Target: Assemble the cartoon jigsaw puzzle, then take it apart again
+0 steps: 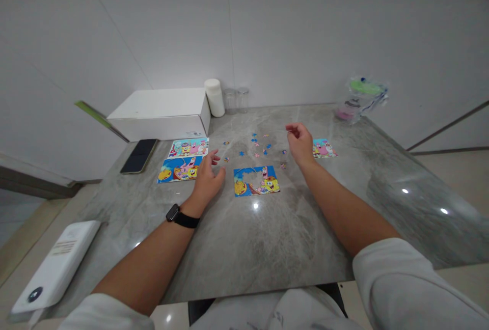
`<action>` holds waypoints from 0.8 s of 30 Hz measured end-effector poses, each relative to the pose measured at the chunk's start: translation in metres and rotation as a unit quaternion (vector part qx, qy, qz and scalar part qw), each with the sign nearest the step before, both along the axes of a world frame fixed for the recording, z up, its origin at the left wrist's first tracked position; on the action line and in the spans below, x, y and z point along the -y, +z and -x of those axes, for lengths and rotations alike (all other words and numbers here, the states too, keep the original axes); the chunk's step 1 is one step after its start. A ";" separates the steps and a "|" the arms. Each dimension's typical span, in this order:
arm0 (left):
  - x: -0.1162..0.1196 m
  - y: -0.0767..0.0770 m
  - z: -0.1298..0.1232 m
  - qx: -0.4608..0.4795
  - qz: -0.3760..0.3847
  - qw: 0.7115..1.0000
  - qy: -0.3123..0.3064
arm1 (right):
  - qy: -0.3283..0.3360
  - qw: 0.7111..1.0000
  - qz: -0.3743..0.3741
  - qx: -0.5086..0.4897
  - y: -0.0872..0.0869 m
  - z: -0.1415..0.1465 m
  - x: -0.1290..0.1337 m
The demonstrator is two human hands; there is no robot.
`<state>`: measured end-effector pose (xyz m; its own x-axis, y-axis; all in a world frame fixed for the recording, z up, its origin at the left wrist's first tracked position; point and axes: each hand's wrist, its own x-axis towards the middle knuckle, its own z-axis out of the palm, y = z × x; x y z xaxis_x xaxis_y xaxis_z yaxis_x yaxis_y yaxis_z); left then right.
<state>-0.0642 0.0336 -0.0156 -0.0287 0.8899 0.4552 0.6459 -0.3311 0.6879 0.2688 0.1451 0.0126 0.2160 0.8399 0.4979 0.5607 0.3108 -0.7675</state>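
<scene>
A partly filled cartoon jigsaw puzzle (271,186) lies flat in front of me, its border in place around an irregular gap. Beyond it, several loose jigsaw pieces (242,154) are scattered on the grey table. My left hand (208,177), with a black watch on its wrist, is just left of the puzzle, thumb and fingers apart. It partly covers a blue cartoon picture card (175,171). To the right of the loose pieces, my right hand (300,142) is raised with fingers curled together; anything between them is hidden. Another cartoon picture (324,148) sits partly behind that hand.
Along the wall stand a white box (160,111), a white bottle (214,98) and two clear jars (242,101). At left are a dark phone (139,156), a pink cartoon picture (183,147) and a white power bank (63,258). A plastic-wrapped cup (359,101) stands back right.
</scene>
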 end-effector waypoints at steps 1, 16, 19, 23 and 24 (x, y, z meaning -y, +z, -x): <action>0.000 0.000 0.000 -0.001 -0.001 1.000 -0.001 | 0.000 1.000 -0.003 -0.010 0.002 -0.001 -0.001; -0.001 -0.002 0.000 -0.002 0.005 1.000 -0.016 | -0.071 0.996 -0.032 0.042 0.011 -0.056 -0.021; 0.000 -0.001 0.000 -0.004 0.004 1.000 -0.017 | -0.038 0.991 0.005 0.125 0.012 -0.052 -0.016; 0.000 -0.001 0.000 -0.003 0.007 1.000 -0.020 | -0.001 0.973 0.054 0.223 0.009 -0.044 -0.011; 0.000 -0.001 0.000 -0.002 0.008 1.000 -0.021 | 0.003 0.968 0.067 0.241 0.008 -0.043 -0.010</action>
<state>-0.0638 0.0338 -0.0167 0.0104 0.8971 0.4416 0.6349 -0.3471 0.6902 0.3121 0.1548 0.0209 -0.0199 0.9042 0.4266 0.8625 0.2313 -0.4501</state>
